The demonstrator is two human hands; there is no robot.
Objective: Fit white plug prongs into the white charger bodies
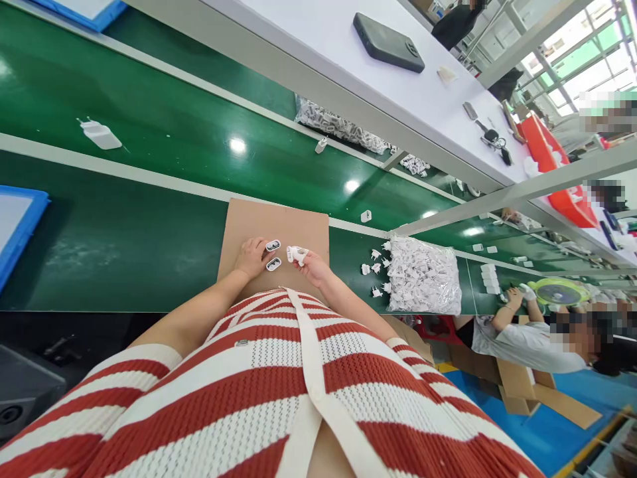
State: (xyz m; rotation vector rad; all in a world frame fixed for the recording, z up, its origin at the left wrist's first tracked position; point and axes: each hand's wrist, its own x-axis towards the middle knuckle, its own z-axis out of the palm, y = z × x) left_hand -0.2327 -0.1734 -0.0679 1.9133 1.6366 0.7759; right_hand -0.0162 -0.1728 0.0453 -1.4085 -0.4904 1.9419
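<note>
On a brown cardboard sheet [279, 216] two white oval charger housings stand with their open ends up, parts visible inside. My left hand [253, 257] is at their left side, its fingers closed around the upper housing [273, 245]. Just below it, close to my thumb, is the lower housing [273, 265]. My right hand [314, 269] pinches a white plug part [297, 255] to the right of both, a small gap away from them.
A clear bag of white plug parts [423, 275] lies to the right, with several loose plug parts [376, 268] beside it. Beyond the sheet, a green conveyor belt [189, 149] carries scattered chargers [101, 134]. A white shelf [318, 40] overhangs it. A co-worker [527, 338] sits at right.
</note>
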